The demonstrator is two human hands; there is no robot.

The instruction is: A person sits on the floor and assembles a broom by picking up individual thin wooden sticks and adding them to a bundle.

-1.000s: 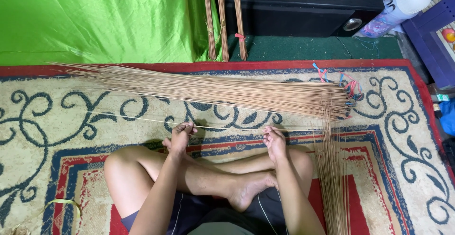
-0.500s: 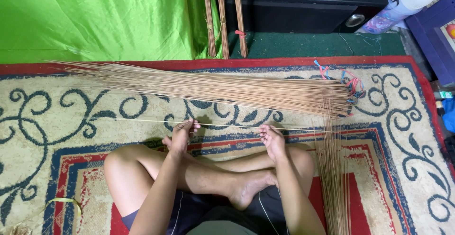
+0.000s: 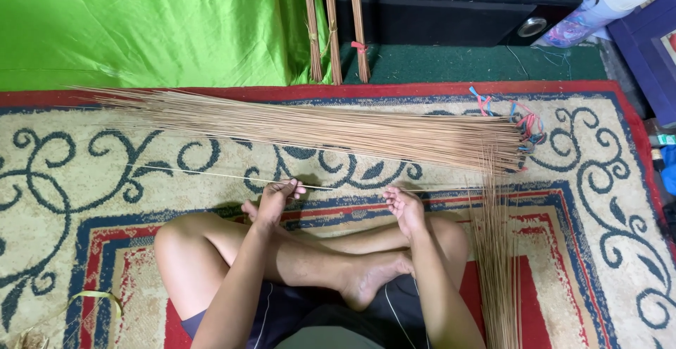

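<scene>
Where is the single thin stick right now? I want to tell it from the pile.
In the head view, the single thin stick lies across the rug, pinched between left hand and right hand, just below the big bundle.

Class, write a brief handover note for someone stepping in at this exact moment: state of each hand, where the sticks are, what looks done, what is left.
Left hand: fingers pinch one thin stick that runs leftward over the rug.
Right hand: fingertips on the same stick's other end, palm down.
Big pile: lies crosswise on the rug ahead of the crossed legs, thick ends to the right by coloured bands.
Small pile: lies lengthwise beside the right knee.
Done: some sticks lie apart in the small pile.
Left: most sticks remain in the big pile; one is in hand.
</scene>
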